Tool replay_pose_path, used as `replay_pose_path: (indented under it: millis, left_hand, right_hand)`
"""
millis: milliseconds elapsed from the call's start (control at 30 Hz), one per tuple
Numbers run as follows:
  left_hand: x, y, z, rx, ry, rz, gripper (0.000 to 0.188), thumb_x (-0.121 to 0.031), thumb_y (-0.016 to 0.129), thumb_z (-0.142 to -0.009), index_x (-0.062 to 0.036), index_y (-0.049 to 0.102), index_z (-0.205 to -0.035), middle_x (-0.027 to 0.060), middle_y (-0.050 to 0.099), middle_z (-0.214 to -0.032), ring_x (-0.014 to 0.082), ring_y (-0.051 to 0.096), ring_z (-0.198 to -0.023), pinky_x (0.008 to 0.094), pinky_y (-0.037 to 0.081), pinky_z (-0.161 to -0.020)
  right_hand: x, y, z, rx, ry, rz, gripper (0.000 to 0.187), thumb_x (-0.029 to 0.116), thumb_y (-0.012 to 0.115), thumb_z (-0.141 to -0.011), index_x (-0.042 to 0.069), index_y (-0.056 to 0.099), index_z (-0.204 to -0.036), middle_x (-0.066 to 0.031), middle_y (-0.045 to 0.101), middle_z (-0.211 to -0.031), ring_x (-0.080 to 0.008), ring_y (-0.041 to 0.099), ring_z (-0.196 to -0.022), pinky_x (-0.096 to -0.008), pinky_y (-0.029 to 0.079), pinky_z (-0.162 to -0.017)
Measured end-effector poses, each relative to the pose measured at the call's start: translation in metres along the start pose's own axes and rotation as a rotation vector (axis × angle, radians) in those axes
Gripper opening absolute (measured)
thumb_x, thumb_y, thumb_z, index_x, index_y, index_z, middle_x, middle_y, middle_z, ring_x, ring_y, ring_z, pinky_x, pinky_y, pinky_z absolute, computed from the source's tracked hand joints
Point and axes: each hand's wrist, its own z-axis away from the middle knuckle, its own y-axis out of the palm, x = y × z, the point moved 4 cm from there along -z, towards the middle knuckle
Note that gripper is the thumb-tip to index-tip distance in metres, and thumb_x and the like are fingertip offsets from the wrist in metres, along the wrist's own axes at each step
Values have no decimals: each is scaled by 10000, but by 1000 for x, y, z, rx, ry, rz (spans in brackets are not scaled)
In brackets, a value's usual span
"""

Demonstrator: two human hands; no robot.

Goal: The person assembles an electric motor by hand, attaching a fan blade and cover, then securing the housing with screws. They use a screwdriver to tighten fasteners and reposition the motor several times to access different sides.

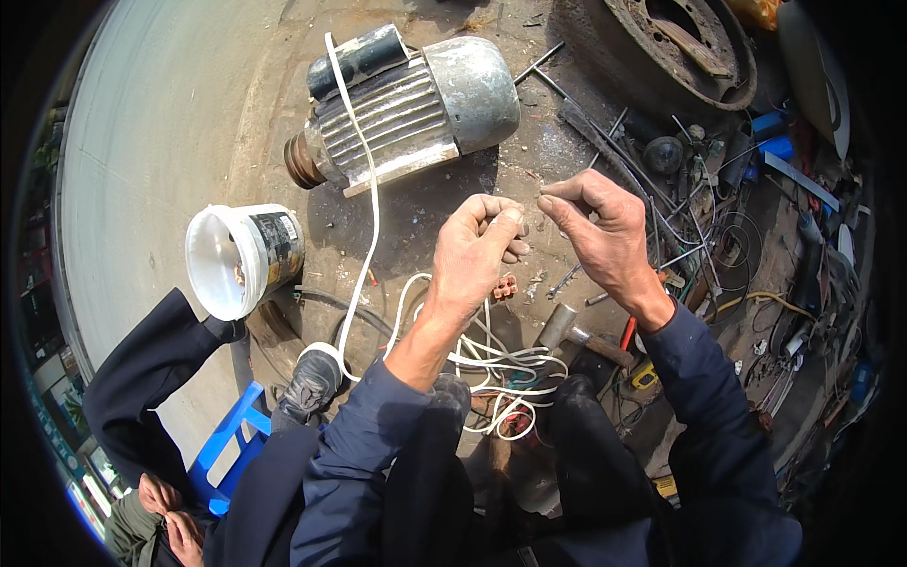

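Both of my hands are raised over the ground, their fingertips close together but apart. My left hand (472,248) is closed in a pinch, thumb against the forefinger; whatever is in it is too small to make out. Also pinched, my right hand (607,231) shows a tiny dark speck at its fingertips that I cannot name. Just below my left hand is a small reddish terminal block (505,286). A white cable (372,203) runs over the grey electric motor (406,111) and lies in loops between my feet.
A hammer (559,326) lies below my right hand. A rusty wheel rim (652,57) stands at the far right, with scrap metal and wires along the right side. At left are a white bucket (260,253), a blue plastic stool (227,444) and another person's hands (170,515).
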Motion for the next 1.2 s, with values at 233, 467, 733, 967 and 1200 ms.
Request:
replay_pose_path:
  millis: [233,467,733,967,1200]
  left_hand:
    - [-108,-53,-60,-377,917,-1030,464,-98,774,-878,1,682,-1322,230,686,-1223,426,648,-1172,500,528,-1040]
    - [-108,-63,-101,-283,1032,-1237,524,-173,878,-850,-49,704,-1328,191,705,-1293,389,672,-1227,493,570,-1041]
    - [-108,-59,-109,-326,904,-1382,505,-240,882,-860,-142,752,-1338,151,707,-1269,370,655,-1216,492,570,-1030]
    - [-106,-59,-111,-389,919,-1372,453,-264,920,-807,-178,803,-1236,117,712,-1224,350,658,-1203,479,590,-984]
    - [-106,-61,-114,-390,907,-1359,406,-251,915,-806,-176,808,-1191,104,712,-1237,351,658,-1206,481,592,-990]
  right_hand:
    - [4,37,-92,31,-247,118,106,43,828,-906,11,758,-979,-106,734,-902,-246,711,-791,-358,566,-719]
    - [-18,70,-102,17,-303,252,101,84,825,-892,39,758,-952,-121,713,-902,-350,708,-859,-428,574,-766]
    - [-21,82,-106,31,-472,450,136,99,834,-877,53,715,-925,-122,668,-884,-368,686,-862,-467,566,-758]
    - [-15,84,-112,60,-426,478,165,102,840,-869,45,699,-935,-139,686,-912,-383,696,-869,-472,573,-769]
    - [-9,84,-117,107,-443,546,117,54,804,-908,25,719,-983,-157,707,-931,-365,724,-845,-433,590,-760]
